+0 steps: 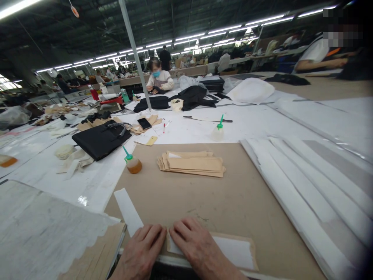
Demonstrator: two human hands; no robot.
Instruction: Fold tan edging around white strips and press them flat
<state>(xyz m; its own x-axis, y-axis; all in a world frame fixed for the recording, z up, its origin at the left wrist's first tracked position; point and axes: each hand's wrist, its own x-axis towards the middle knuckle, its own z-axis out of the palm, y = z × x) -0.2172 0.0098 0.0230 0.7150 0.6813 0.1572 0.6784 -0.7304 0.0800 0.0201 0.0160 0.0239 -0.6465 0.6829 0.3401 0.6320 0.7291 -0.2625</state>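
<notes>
At the near edge of the brown board lies a tan strip with a white backing (236,249), its tan border showing around the white. My right hand (196,243) rests on the left part of this strip, fingers curled and pressed together at its end. Close beside it is my left hand (142,249), fingers bent and closed, the thumb side almost touching the strip's left end. What the left fingertips hold, if anything, is hidden. A loose white strip (126,208) slants away from under or behind my left hand.
A stack of tan strips (194,163) lies farther up the board (210,198). Glue bottles with green nozzles stand at the left (134,164) and beyond (218,132). White sheets (294,186) flank the right; layered sheets (52,221) the left. A black bag (100,140) and a co-worker (159,77) are farther off.
</notes>
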